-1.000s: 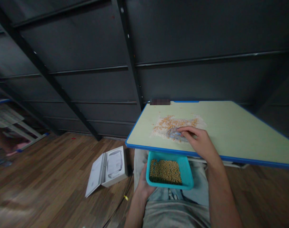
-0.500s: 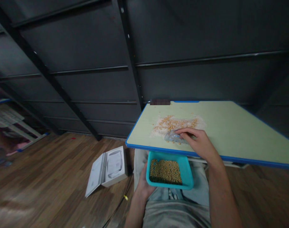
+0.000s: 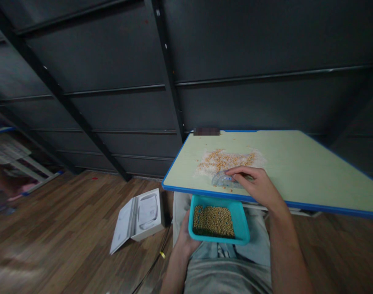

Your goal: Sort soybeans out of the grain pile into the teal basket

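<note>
Remotely, I favor a light touch, right hand [image 3: 259, 183] pinching a clear plastic piece [image 3: 218, 179] beside scattered soybeans [image 3: 220, 162], left hand [image 3: 186, 237] clasping the turquoise tub [image 3: 241, 225] level.

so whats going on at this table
The person's right hand holds a clear plastic piece near the front edge of the table, beside scattered yellow beans and whitish grains. The left hand supports a teal tray, partly filled with tan beans, its fingers hidden.
</note>
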A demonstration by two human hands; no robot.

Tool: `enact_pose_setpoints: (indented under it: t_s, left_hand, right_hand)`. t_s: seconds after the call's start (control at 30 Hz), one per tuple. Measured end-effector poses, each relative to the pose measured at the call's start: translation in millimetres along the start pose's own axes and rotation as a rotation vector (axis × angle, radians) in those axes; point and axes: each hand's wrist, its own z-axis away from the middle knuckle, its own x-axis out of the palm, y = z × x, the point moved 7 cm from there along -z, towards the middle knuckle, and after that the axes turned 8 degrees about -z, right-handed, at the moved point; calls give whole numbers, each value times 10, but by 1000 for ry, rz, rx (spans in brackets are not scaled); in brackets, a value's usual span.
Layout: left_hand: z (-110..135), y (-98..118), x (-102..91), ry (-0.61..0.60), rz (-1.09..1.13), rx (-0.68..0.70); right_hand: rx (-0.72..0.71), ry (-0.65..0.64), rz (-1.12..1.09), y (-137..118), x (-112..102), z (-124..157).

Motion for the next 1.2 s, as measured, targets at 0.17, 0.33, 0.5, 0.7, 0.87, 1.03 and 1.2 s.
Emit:
enact_pose_setpoints:
  t_s: [0.17,0.33,0.5,0.7,0.87,1.03,1.2]
  left_hand:
    - [5,-9,-15,-9,-6,7]
    - [20,-17,-20,18,-7,-8]
    - [27,-6,23,19,-10,-30]
    - [30,16,41,2,-14,-13]
    - [30,-5,31,16,-13,-42]
    - [28,-19,-9,26,-1,-41]
    - [54,-1,19,29,-5,-23]
  right_hand:
    - [-6,-13,-4,-11,6,4]
    - [4,-40,-14,-1,21,13]
    - [3,-62,-15,-21,33,16]
    - [5,-53,-31,-43,22,19]
    - [28,-35,-31,-22,10,23]
    - [13,-6,-20,-30,-10,17]
    - [-2,22,9,-24,-27,4]
